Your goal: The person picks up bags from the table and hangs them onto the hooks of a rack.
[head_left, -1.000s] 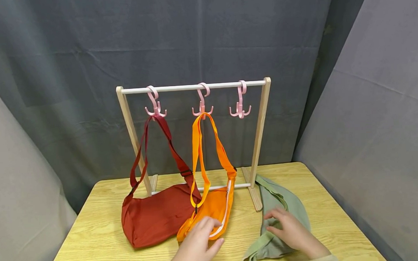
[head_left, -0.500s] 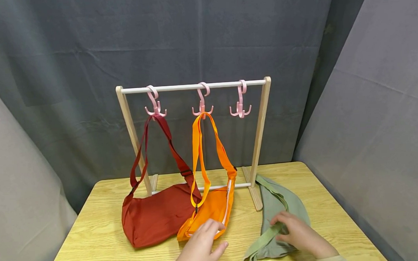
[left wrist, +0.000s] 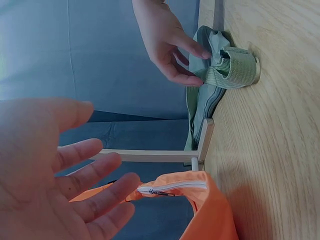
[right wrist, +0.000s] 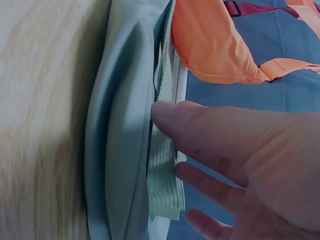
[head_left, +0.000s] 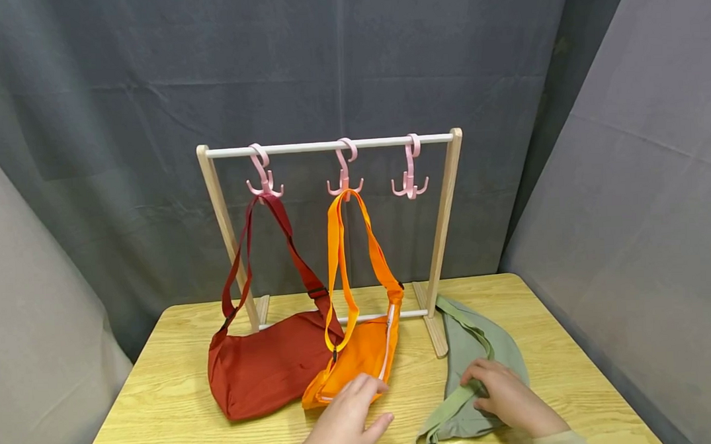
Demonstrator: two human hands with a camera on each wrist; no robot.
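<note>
My right hand [head_left: 511, 397] is at the sage-green bag [head_left: 504, 348], which lies on the table at right. Its thumb and forefinger pinch the bag's light green strap [right wrist: 165, 185] by the two edges; in the left wrist view, a gap shows between the fingertips. My left hand [head_left: 347, 418] hovers in front of the orange bag [head_left: 361, 357], fingers relaxed and spread, holding nothing. By its strap the orange bag hangs from the middle pink hook [head_left: 344, 176]. From the left pink hook [head_left: 264, 176] hangs a dark red bag [head_left: 266, 365]. The right pink hook [head_left: 409, 173] bears nothing.
A rack with wooden side posts [head_left: 442, 225] and a white top bar [head_left: 304, 147] stands on the wooden table [head_left: 161, 416]. The green bag lies partly against the rack's right foot [head_left: 436, 334]. Grey cloth [head_left: 120, 159] surrounds the table at back and sides.
My right hand has shifted slightly right, and its thumb and forefinger have closed in on the green strap. The left hand has drifted slightly right. The hung bags keep their places.
</note>
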